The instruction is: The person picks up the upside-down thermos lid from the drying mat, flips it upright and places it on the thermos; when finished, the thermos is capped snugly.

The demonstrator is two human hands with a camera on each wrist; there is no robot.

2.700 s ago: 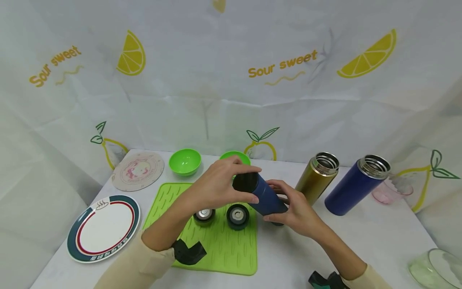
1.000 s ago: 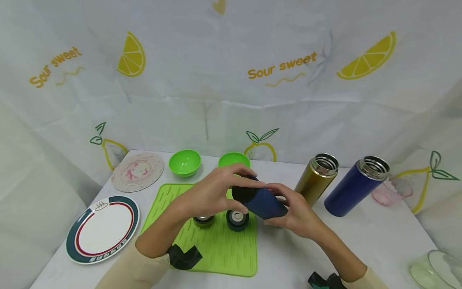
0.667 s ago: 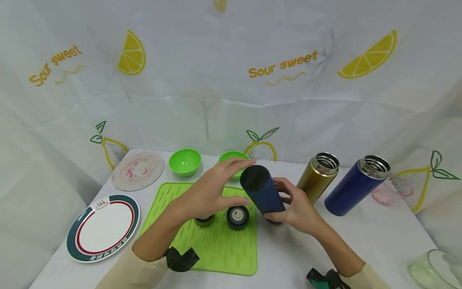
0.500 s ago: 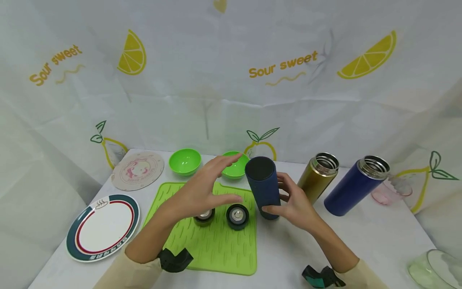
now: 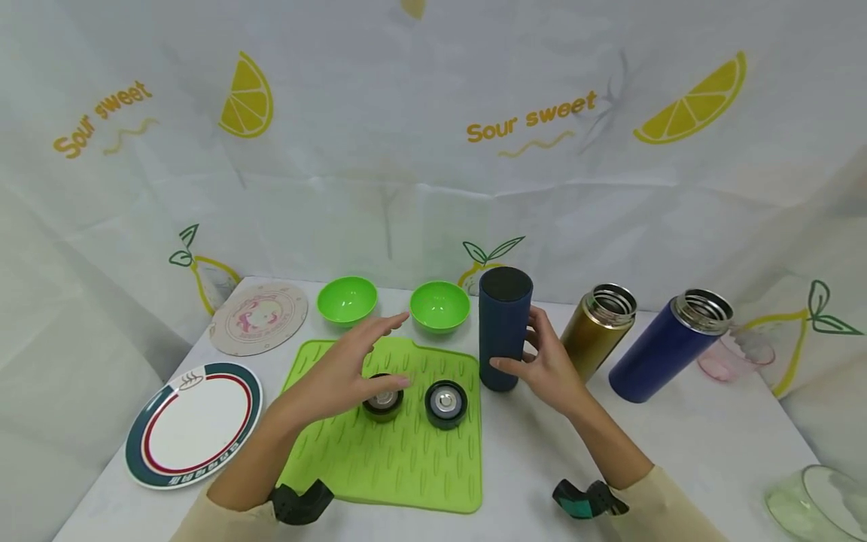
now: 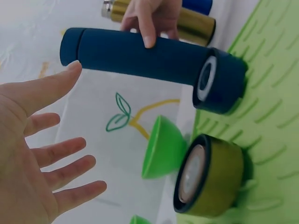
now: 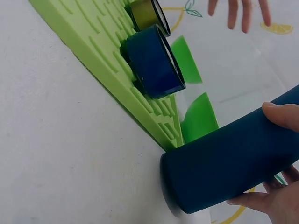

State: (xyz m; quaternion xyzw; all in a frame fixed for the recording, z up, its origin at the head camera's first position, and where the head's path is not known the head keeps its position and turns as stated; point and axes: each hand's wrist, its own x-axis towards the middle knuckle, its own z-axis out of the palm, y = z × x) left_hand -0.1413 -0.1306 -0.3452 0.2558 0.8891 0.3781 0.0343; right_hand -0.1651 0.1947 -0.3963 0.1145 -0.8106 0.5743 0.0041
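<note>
A dark blue vacuum flask (image 5: 503, 331), its top end black and flat, is upright beside the mat's right edge. My right hand (image 5: 550, 367) grips it low from the right, thumb across the front. Whether its base touches the table is unclear. The left wrist view shows a seam ring near the flask's top end. My left hand (image 5: 339, 376) is spread and holds nothing, above the left part of the green mat (image 5: 406, 467). Below its thumb is a gold-sided bottle lid (image 5: 383, 406); a dark blue lid (image 5: 445, 406) lies to the right. Both lids show their undersides.
Behind the right hand stand a gold flask (image 5: 596, 335) and a blue flask (image 5: 664, 354), both with open steel mouths. Two green bowls (image 5: 347, 301) are at the back. A plate (image 5: 199, 425) and round pad (image 5: 259, 320) lie left; a pink cup (image 5: 734, 357) and glass (image 5: 819, 500) stand right.
My left hand has let go of the flask's top and moved left and down, fingers spread. My right hand has swung the tilted flask upright and moved it slightly back.
</note>
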